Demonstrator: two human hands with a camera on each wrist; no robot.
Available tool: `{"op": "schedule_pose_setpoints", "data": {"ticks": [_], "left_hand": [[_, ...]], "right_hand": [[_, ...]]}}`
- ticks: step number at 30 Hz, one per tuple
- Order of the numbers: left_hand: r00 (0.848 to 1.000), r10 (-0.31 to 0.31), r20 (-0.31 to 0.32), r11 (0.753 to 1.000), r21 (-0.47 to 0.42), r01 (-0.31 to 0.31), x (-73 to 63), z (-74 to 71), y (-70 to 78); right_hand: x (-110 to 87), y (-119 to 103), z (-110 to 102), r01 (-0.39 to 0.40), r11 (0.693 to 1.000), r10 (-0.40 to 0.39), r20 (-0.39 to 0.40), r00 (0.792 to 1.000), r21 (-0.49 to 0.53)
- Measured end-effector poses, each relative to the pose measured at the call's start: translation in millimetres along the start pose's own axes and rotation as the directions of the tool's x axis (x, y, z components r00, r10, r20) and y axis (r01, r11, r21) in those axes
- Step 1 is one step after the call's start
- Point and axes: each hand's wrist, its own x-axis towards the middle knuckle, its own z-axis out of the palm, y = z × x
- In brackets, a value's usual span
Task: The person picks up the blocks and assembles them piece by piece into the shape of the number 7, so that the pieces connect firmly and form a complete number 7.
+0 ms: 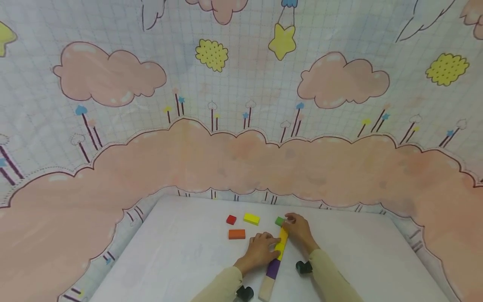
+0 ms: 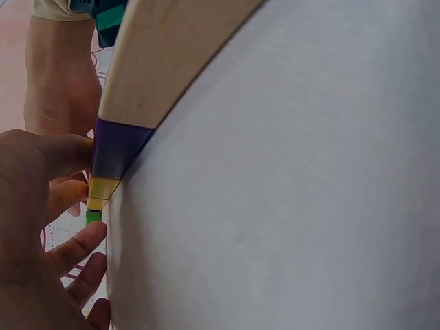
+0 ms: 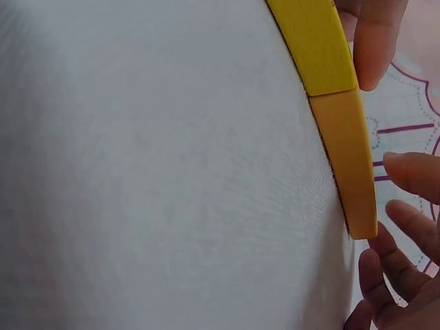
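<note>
A row of blocks runs away from me: a plain wooden block (image 1: 266, 288), a purple block (image 1: 273, 269), a yellow block (image 1: 279, 250) and an orange-yellow block (image 1: 283, 235). A green block (image 1: 279, 221) sits at the far end, partly hidden by my right hand (image 1: 299, 230). My left hand (image 1: 259, 251) rests along the row's left side, thumb and forefinger against the yellow blocks. In the right wrist view, my right fingers (image 3: 405, 275) reach round the far end of the orange-yellow block, with a gap between thumb and forefinger.
Left of the row's far end lie a red block (image 1: 231, 219), a yellow block (image 1: 251, 219) and an orange block (image 1: 237, 234) on the white table (image 1: 170, 251). A cloud-patterned cloth (image 1: 241, 163) hangs behind. Dark green devices sit at both wrists.
</note>
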Motion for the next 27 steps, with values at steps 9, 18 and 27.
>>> {"op": "schedule_pose_setpoints", "data": {"ticks": [9,18,27], "left_hand": [[1.000,0.022,0.005,1.000,0.003,-0.022,-0.6,2.7,-1.6],[0.999,0.037,-0.007,0.999,0.025,-0.037,2.5,4.9,-5.0],[0.999,0.041,0.003,0.999,0.007,-0.041,1.4,4.8,-6.0]], "right_hand": [[-1.2,5.2,4.3,0.011,0.999,-0.012,-0.015,1.000,-0.054],[0.1,-0.4,4.3,-0.015,0.997,0.015,-0.012,1.000,-0.075],[0.9,-3.0,5.2,-0.039,0.996,0.038,-0.012,0.999,-0.085]]}}
